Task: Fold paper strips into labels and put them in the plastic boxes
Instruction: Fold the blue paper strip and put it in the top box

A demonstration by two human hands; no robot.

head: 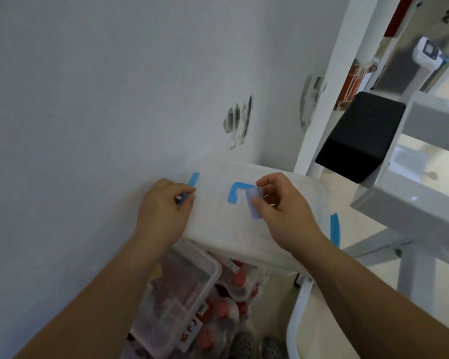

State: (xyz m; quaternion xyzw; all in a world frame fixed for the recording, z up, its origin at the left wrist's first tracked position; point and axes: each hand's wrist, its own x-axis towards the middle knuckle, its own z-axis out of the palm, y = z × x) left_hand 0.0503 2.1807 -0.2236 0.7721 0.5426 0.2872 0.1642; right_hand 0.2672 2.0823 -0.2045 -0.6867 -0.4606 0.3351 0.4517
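Right hand [285, 213] is pinching the folded paper label [254, 207] between thumb and forefinger, holding it over the box lid [218, 229], just right of the blue handle [235, 191]. Left hand [163, 211] is gripping the blue clip [193, 178] at the lid's left edge, so I'd judge it the nearer hand for unlatching.

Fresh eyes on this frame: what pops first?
Centre: the right hand pinches a pale folded label over the white box lid, beside its blue handle. The left hand holds a blue clip at the lid's left edge; red-capped items lie below.
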